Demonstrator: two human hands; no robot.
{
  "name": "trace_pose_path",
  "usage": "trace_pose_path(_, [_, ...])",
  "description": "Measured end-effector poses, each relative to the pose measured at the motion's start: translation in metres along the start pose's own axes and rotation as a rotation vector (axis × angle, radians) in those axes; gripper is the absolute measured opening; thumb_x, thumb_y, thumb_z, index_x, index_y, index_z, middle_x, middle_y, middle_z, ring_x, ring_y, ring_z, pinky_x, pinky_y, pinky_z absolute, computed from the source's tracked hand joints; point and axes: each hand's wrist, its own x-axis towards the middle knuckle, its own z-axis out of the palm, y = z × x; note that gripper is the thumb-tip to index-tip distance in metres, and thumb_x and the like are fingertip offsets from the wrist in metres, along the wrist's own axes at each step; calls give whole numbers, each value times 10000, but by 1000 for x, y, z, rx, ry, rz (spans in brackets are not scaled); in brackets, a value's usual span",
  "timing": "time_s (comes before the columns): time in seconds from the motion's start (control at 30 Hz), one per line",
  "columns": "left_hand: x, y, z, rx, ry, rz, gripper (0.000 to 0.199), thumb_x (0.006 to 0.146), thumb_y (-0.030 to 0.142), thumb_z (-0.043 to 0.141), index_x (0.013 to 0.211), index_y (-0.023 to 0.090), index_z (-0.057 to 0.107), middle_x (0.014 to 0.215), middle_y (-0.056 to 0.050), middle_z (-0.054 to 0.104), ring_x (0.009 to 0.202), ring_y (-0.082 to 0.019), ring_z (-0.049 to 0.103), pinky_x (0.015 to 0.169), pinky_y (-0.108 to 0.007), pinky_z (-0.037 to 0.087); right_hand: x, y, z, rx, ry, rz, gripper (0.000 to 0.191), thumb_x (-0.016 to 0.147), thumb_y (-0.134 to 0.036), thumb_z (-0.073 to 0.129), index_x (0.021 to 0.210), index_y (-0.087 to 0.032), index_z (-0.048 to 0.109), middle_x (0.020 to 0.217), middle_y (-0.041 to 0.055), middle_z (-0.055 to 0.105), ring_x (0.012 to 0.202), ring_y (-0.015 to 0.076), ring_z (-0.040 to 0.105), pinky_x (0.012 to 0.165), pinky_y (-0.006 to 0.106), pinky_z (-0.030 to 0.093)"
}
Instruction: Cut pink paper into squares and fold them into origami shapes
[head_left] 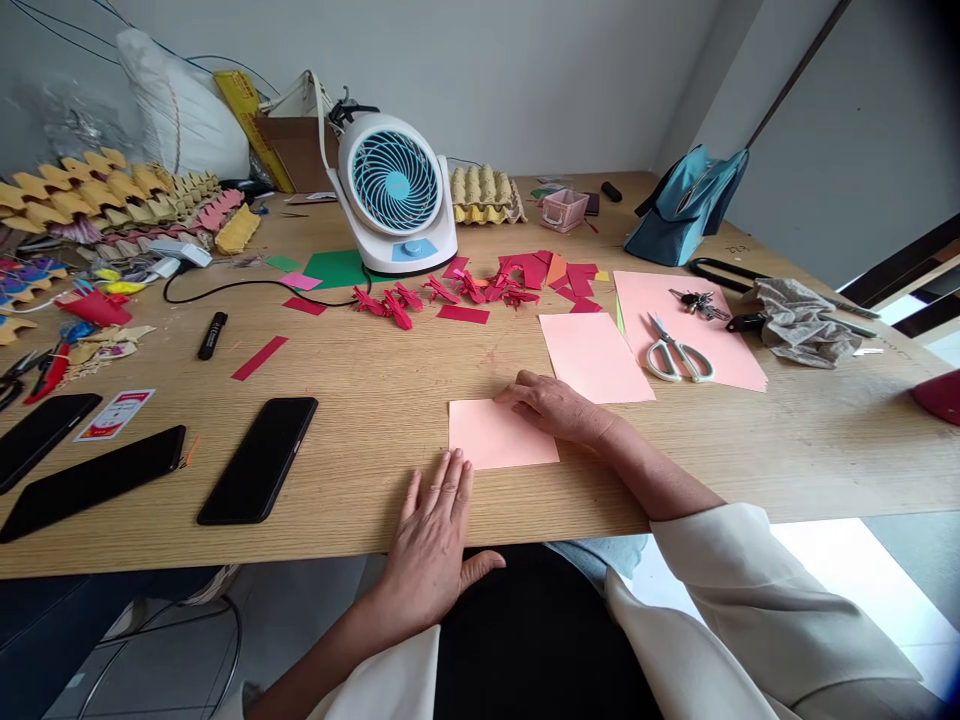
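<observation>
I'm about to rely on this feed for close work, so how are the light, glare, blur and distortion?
Head view: soft, fairly even light on the table; near-white glare on the floor at lower right; dark vignetting in both right corners; wide-angle stretching toward the edges; left hand, right hand and the pink sheet under them reasonably sharp, shadows faint.

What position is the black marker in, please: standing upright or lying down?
Lying down: the black marker rests on its side, its length along the table.
</observation>
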Motion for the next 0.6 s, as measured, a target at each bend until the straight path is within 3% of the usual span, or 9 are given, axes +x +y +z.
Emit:
trace_pose_path(0.13, [-12,-8,0,26,7,-46,912,883,701,306,1530,79,143,1545,-172,314,1428,-322,285,1146,-525,172,0,-1,-1,-1,-11,7,270,924,-141,489,1138,-193,646,1005,92,572,869,187,597,806,294,453])
trace_pose_path(0.27, [-11,-12,-6,21,7,-99,828,897,670,330,1490,94,295,1508,-179,388,1395,-337,346,1120,-539,231,1,-2,-2,-1,-21,15,276,923,-143,493,1154,-190,638,1011,95,572,880,190,600,819,298,454])
trace_pose_path(0.47, [24,-3,-28,-9,11,-130,784,902,663,326,1391,63,453,1494,-209,399,1411,-346,320,1152,-550,206,1,1,1,-4,-9,5,280,925,-143,494,1162,-193,635,1002,92,567,866,187,593,813,294,446])
trace_pose_path(0.6, [52,7,-22,-36,-41,-83,860,868,693,375,1424,38,403,1512,-227,356,1439,-336,266,1181,-505,175,1,0,0,-1,-7,-3,280,929,-144,487,1162,-191,635,1006,95,566,859,186,590,808,292,442])
